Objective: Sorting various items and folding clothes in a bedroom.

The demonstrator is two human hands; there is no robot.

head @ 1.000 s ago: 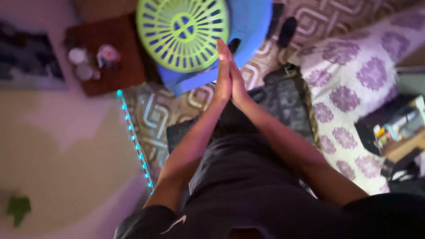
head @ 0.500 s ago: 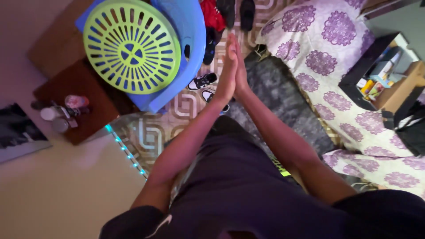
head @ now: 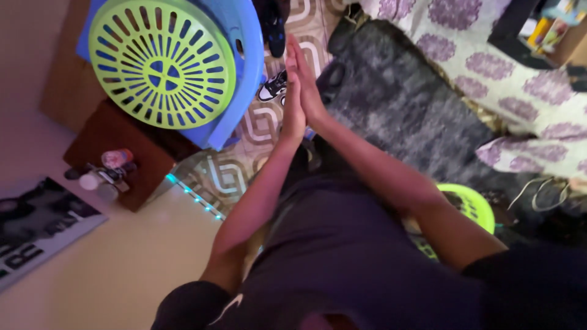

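Note:
My left hand (head: 292, 104) and my right hand (head: 309, 95) are pressed flat together, palm to palm, fingers straight and pointing away from me. Neither hand holds anything. They hover above the patterned floor, just right of a blue plastic chair (head: 244, 67) that carries a lime-green slotted basket (head: 160, 62) lying with its round bottom toward me. A black and white shoe (head: 272, 87) lies on the floor just beyond my fingertips.
A dark grey rug (head: 403, 98) lies to the right, with a purple-flowered bedspread (head: 520, 79) beyond it. A brown low table (head: 131, 153) with small jars (head: 104, 174) stands at left. A strip of blue lights (head: 195, 195) runs along the wall base. A second green round thing (head: 474, 205) sits behind my right arm.
The view has swung and tilted; the basket and chair slid left, the rug came to the middle. My hands stay pressed together throughout.

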